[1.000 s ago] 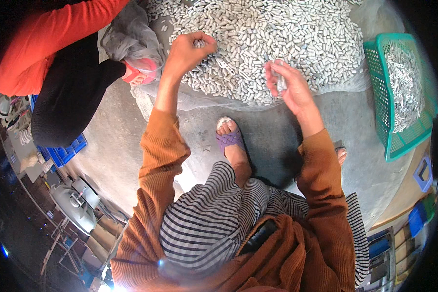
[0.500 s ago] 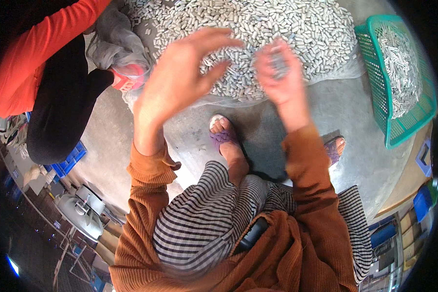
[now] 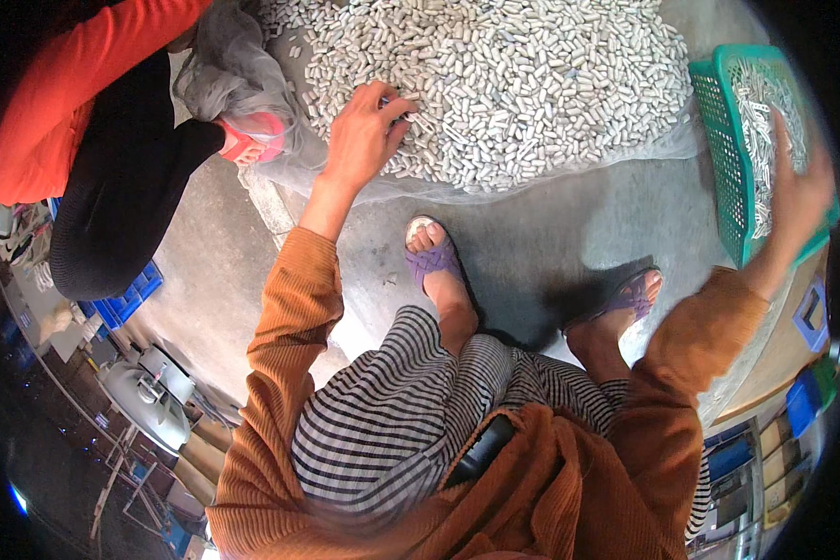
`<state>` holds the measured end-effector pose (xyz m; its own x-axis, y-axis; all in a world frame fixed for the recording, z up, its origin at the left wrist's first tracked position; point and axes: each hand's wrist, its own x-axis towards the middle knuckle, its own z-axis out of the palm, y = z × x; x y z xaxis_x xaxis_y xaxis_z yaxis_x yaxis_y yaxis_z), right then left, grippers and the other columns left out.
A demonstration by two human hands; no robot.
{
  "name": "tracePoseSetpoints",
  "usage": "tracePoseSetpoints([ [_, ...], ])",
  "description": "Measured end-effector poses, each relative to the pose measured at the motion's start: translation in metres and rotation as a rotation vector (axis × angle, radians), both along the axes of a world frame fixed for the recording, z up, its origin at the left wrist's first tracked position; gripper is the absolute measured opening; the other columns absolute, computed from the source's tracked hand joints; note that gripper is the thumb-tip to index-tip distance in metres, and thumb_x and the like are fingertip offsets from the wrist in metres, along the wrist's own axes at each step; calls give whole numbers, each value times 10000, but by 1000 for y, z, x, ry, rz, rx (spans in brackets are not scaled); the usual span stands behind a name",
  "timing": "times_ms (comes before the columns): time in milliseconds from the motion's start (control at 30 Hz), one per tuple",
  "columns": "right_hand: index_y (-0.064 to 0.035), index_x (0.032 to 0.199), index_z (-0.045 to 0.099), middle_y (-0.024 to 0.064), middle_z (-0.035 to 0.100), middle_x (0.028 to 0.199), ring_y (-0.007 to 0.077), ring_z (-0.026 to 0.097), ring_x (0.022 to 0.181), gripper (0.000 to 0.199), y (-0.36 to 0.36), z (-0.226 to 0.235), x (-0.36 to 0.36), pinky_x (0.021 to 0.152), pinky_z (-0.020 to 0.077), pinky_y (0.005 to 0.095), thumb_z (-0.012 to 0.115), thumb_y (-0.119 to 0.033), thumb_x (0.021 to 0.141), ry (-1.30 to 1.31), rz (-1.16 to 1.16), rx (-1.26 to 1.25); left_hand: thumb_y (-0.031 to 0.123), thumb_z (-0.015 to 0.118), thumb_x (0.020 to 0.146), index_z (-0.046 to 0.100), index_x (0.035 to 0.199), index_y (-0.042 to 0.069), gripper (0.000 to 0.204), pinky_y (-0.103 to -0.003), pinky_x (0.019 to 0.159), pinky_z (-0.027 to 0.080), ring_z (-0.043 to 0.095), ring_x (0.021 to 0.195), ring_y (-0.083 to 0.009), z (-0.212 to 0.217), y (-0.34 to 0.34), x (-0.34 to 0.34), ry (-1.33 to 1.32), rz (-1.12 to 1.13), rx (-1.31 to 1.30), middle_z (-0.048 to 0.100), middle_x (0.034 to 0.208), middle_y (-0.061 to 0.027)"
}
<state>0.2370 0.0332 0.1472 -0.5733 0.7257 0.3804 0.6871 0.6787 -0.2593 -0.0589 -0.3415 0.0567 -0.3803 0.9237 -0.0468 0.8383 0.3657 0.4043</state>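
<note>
A wide heap of small, pale, capsule-shaped pieces [image 3: 532, 103] lies spread on a thin translucent sheet ahead of me. My left hand [image 3: 364, 135] is at the heap's near left part, thumb and fingertips brought together around a small pale piece [image 3: 418, 119]. Part of that piece is hidden by the fingers. Off to the right, my right hand [image 3: 801, 191] is over the green plastic basket [image 3: 730, 177], smeared by motion, with its fingers stretched apart and nothing visible in them. Thin whitish-silver pieces [image 3: 763, 103] fill the basket.
A person in a red sleeve [image 3: 75, 84] and black trousers sits close on the left, a pink-sandalled foot [image 3: 252, 140] beside grey netting [image 3: 229, 70]. My purple-sandalled feet [image 3: 434, 257] rest on the concrete floor. A blue crate [image 3: 131, 297] stands at left.
My right hand, earlier over the heap with a clutch of pale pieces in it, has swung right to the basket. My left hand has lowered to the heap and closed its fingertips.
</note>
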Motion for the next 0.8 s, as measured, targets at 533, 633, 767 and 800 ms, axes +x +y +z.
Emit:
tracePoseSetpoints([
  [533, -65, 865, 594, 40, 614, 830, 187, 601, 812, 71, -243, -113, -113, 652, 483, 316, 588, -129, 834, 151, 403, -818, 233, 502, 830, 550, 930, 20, 240, -333, 605, 508, 594, 712, -205, 18, 33, -9, -1321, 399, 237, 607, 898, -113],
  [633, -57, 897, 614, 30, 631, 816, 135, 590, 771, 91, -199, -133, -77, 649, 463, 283, 608, -102, 818, 447, 255, -1128, 325, 647, 786, 617, 813, 46, 282, -335, 534, 466, 554, 529, -207, 8, 61, 24, -641, 181, -7, 574, 628, -50],
  [767, -79, 894, 623, 51, 639, 823, 215, 607, 754, 102, -163, -113, -66, 646, 466, 311, 617, -86, 793, 147, 307, -959, 390, 671, 767, 671, 855, 80, 322, -408, 573, 489, 623, 647, -326, -16, 82, 60, -117, -33, -52, 634, 679, -135],
  [800, -83, 892, 624, 57, 638, 825, 236, 610, 758, 106, -164, -111, -68, 645, 468, 322, 620, -87, 785, 98, 359, -909, 387, 672, 764, 675, 874, 87, 320, -408, 584, 496, 629, 665, -323, -19, 84, 64, -60, -73, -83, 642, 706, -138],
])
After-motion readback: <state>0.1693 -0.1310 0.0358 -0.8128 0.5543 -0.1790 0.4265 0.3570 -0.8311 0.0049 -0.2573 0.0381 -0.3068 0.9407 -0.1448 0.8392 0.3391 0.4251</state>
